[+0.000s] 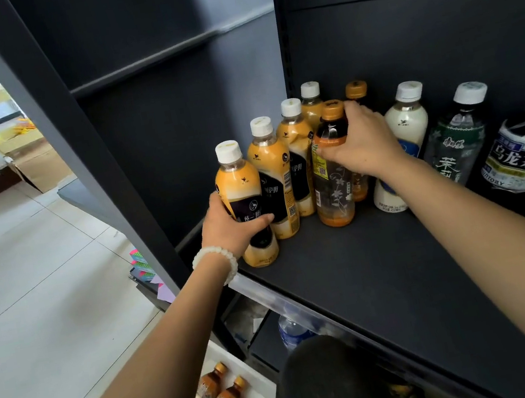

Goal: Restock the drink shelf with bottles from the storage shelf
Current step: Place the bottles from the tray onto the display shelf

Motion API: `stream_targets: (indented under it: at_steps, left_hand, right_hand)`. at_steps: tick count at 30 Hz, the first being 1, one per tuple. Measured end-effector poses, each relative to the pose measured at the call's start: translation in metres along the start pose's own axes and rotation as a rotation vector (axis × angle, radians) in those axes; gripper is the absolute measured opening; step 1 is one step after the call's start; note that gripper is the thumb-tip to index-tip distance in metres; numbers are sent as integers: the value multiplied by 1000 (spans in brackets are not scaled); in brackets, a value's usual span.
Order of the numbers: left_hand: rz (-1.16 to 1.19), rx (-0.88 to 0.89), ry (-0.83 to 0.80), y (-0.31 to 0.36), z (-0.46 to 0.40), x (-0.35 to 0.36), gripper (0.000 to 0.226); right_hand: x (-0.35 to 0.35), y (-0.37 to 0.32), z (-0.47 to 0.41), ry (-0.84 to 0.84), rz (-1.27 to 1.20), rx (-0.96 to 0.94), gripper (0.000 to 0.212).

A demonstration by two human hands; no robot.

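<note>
Setting bottles on the drink shelf: left hand grips a milk tea bottle, right hand a dark tea bottle. Next, I'd say, letting go cleanly.

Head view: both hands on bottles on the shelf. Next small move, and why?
Probably let go with the left hand: its front milk tea bottle already stands upright on the dark shelf, first in the white-capped row. The right hand grips the orange-capped tea bottle, which looks upright beside that row with another orange cap behind it, so it could release next.
</note>
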State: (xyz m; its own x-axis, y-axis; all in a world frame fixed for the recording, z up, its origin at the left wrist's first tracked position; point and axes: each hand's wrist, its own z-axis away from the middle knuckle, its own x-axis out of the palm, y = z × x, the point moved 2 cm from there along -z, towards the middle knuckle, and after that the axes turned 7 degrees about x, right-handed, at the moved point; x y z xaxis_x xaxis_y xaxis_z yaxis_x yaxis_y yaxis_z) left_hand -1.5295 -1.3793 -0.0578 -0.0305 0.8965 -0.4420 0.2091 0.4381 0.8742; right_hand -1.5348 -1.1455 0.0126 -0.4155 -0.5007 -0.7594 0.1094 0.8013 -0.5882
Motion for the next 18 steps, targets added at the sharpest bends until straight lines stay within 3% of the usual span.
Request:
stream_targets:
  at_steps: [8, 14, 18]
  left_hand:
    - [38, -51, -56, 3, -3, -1, 76]
    - [34, -49, 36, 2, -2, 1, 74]
    - [10, -66, -20, 1, -8, -1, 70]
  right_hand:
    - [-2, -1, 2, 79, 72, 70, 72]
    - [-2, 5, -4, -63, -111, 99, 64]
    - [-4, 6, -4, 9, -82, 130, 68]
